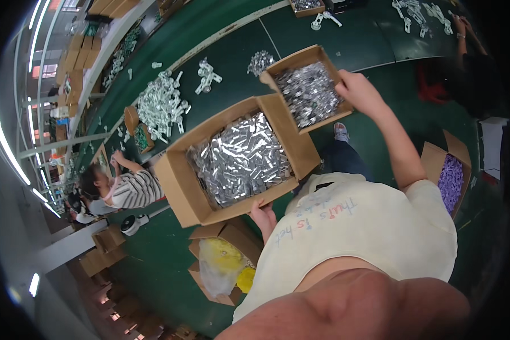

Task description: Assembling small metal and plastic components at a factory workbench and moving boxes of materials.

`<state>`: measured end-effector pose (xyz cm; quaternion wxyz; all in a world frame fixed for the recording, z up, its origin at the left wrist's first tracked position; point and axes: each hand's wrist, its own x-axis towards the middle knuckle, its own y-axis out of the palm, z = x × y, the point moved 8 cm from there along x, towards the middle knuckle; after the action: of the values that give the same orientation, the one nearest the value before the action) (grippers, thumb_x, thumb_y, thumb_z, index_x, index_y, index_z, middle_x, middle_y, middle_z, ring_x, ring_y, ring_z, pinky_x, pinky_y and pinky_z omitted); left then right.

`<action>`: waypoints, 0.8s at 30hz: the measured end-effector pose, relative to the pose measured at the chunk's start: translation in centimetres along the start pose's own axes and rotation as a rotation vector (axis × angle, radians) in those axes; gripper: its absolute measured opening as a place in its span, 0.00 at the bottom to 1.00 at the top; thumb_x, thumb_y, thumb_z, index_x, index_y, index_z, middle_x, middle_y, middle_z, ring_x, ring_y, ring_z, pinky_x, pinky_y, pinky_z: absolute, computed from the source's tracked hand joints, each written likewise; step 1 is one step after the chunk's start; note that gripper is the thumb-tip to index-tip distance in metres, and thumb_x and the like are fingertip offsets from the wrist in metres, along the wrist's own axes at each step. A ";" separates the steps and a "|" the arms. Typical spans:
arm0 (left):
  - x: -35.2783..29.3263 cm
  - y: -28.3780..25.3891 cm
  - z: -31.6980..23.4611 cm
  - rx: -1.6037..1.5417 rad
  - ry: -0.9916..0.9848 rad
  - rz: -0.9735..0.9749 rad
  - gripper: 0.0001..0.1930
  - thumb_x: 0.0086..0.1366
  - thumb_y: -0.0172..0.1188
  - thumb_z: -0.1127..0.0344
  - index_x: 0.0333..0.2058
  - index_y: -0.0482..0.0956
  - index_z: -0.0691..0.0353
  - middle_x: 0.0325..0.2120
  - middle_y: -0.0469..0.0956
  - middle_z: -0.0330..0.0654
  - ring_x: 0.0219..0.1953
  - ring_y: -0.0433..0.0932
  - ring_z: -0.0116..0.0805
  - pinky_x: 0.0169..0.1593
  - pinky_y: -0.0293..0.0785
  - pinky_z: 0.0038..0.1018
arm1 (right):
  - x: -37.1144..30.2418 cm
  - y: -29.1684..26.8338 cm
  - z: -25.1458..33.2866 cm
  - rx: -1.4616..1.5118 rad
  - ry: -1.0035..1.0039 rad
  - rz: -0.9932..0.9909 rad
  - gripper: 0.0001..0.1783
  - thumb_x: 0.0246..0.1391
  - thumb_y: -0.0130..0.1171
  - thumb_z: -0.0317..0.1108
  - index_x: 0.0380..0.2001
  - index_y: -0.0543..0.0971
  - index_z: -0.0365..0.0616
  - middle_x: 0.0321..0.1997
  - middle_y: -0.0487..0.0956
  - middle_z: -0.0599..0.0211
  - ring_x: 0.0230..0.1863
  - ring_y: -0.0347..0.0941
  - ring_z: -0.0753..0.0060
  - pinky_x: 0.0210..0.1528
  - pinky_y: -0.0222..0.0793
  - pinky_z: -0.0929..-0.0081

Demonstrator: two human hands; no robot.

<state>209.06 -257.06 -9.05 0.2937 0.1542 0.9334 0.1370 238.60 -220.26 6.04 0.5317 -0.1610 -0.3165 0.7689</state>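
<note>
A large open cardboard box [178, 184], full of shiny silver metal pieces [241, 161], sits in front of me at the table edge. My left hand [263, 218] is at its near lower edge, fingers curled against the cardboard and partly hidden beneath it. To its right, a smaller, shallower cardboard box [305, 59] holds small silver parts [309, 93]. My right hand [358, 92] grips that box's right wall. The two boxes meet at the large box's far right side, and the smaller one is slightly tilted.
On the green table [232, 73] lie a heap of pale handle-like parts [160, 105] and a small silver pile [260, 61]. A co-worker in a striped top [136, 190] works at the left. A box with yellow contents [215, 258] and one of purple pieces [451, 181] flank me.
</note>
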 end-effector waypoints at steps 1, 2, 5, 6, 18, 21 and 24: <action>-2.0 2.3 -0.4 0.026 0.081 -0.074 0.25 0.46 0.50 0.80 0.45 0.57 0.59 0.36 0.66 0.46 0.37 0.72 0.42 0.39 0.75 0.39 | 1.6 -0.9 -2.1 -0.005 0.000 -0.010 0.12 0.47 0.50 0.34 0.26 0.69 0.33 0.24 0.73 0.43 0.30 0.70 0.42 0.32 0.67 0.57; -1.9 2.7 -0.4 0.031 0.085 -0.086 0.25 0.46 0.50 0.80 0.45 0.57 0.59 0.36 0.66 0.46 0.37 0.72 0.42 0.39 0.75 0.39 | 3.4 -1.3 -4.4 -0.011 -0.001 -0.018 0.12 0.47 0.50 0.34 0.26 0.69 0.33 0.24 0.73 0.42 0.31 0.70 0.41 0.33 0.67 0.57; -2.3 4.5 0.6 -0.027 -0.024 -0.048 0.18 0.47 0.50 0.78 0.40 0.63 0.63 0.34 0.68 0.45 0.37 0.72 0.41 0.41 0.75 0.38 | 8.4 -2.6 -10.5 -0.080 0.061 -0.048 0.13 0.48 0.50 0.34 0.27 0.70 0.32 0.26 0.73 0.41 0.33 0.70 0.41 0.35 0.67 0.55; -2.5 5.6 0.8 -0.029 -0.019 -0.055 0.18 0.47 0.50 0.78 0.40 0.63 0.63 0.34 0.68 0.45 0.37 0.72 0.41 0.41 0.75 0.38 | 10.7 -2.8 -12.4 -0.101 0.074 -0.054 0.13 0.48 0.50 0.35 0.28 0.71 0.32 0.27 0.74 0.41 0.34 0.71 0.41 0.36 0.67 0.55; -3.6 10.9 1.3 -0.044 0.056 -0.134 0.18 0.47 0.52 0.78 0.40 0.66 0.64 0.33 0.70 0.44 0.36 0.73 0.40 0.40 0.74 0.36 | 39.1 -0.3 -22.0 -0.349 0.229 -0.154 0.18 0.49 0.47 0.30 0.43 0.66 0.31 0.40 0.75 0.42 0.43 0.72 0.44 0.44 0.69 0.55; -2.1 11.9 1.1 -0.050 0.035 -0.121 0.20 0.47 0.52 0.79 0.42 0.66 0.63 0.34 0.70 0.43 0.38 0.73 0.40 0.41 0.74 0.35 | 43.3 1.8 -23.3 -0.380 0.260 -0.075 0.18 0.50 0.47 0.31 0.44 0.67 0.32 0.42 0.74 0.41 0.46 0.71 0.45 0.46 0.68 0.55; 0.9 12.9 1.4 -0.124 0.014 -0.091 0.21 0.46 0.52 0.81 0.42 0.66 0.64 0.36 0.70 0.44 0.40 0.72 0.39 0.44 0.72 0.36 | 44.4 2.7 -25.6 -0.402 0.330 -0.006 0.15 0.51 0.44 0.29 0.41 0.72 0.35 0.45 0.73 0.42 0.49 0.69 0.46 0.49 0.66 0.57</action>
<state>211.85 -244.75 -6.12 0.3019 0.0921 0.9312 0.1823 234.66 -171.96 -10.96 0.5357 -0.3858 -0.3726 0.6521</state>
